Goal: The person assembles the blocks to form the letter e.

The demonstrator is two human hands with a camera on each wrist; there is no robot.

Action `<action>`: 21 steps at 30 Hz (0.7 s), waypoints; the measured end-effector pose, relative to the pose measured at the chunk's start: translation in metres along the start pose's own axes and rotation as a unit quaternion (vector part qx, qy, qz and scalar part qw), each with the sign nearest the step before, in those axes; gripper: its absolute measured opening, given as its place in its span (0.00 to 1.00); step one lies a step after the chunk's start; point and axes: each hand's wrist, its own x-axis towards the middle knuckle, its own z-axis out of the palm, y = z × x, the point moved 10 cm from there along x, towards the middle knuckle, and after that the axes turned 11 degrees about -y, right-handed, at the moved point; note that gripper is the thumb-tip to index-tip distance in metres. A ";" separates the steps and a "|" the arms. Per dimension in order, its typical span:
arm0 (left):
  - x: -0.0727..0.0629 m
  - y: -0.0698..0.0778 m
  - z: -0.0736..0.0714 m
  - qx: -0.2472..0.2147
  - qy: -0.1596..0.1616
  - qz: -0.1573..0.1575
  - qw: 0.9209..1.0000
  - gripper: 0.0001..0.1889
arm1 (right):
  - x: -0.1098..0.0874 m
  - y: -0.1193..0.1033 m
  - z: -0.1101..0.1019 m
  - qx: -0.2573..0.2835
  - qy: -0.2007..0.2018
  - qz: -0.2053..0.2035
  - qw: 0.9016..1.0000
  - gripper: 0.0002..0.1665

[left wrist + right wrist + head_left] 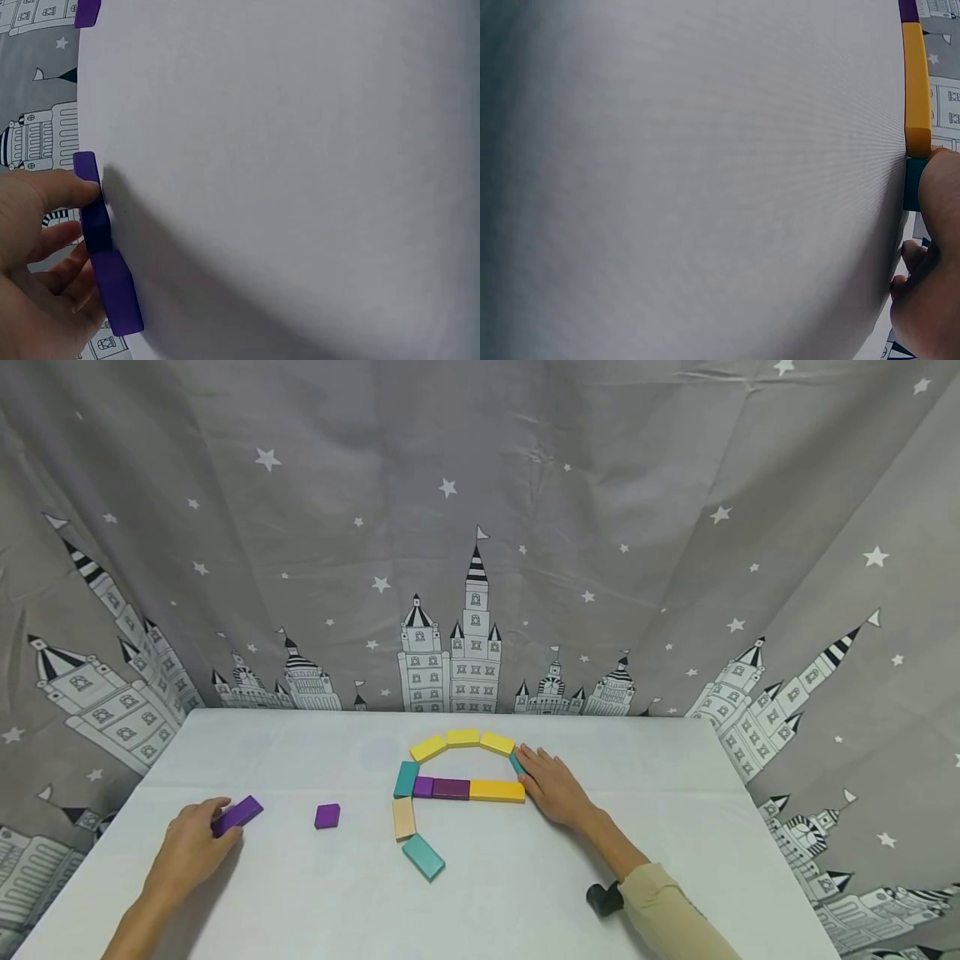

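Observation:
On the left of the table, my left hand (187, 847) holds a purple block (237, 816) between thumb and fingers. The left wrist view shows two purple pieces end to end at that hand, an upper one (90, 169) under the thumb and a lower one (120, 296). My right hand (553, 789) is at the right end of a curved row of blocks. A teal block (517, 764) sits between its thumb and fingers, mostly covered. In the right wrist view, the teal block (913, 184) lies against the end of the long yellow-orange block (917, 90).
Yellow blocks (462, 738) arch across the top. A teal block (407, 779), tan block (403, 819) and tilted teal block (423, 857) run down the left. Purple pieces (451, 789) form the middle bar. One purple block (327, 816) lies apart. A black object (604, 900) is by the right sleeve.

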 end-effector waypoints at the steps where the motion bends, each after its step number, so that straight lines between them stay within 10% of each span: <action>1: 0.000 -0.001 0.000 0.001 -0.001 -0.003 1.000 0.27 | 0.000 0.000 0.000 0.000 0.000 0.000 1.000 0.31; 11: -0.004 0.001 -0.004 -0.003 -0.022 -0.006 1.000 0.25 | 0.003 0.004 0.002 -0.005 -0.007 0.008 1.000 0.31; 21: -0.023 0.077 -0.006 -0.046 0.062 0.130 0.989 0.21 | 0.001 0.002 0.001 -0.004 -0.004 0.005 1.000 0.31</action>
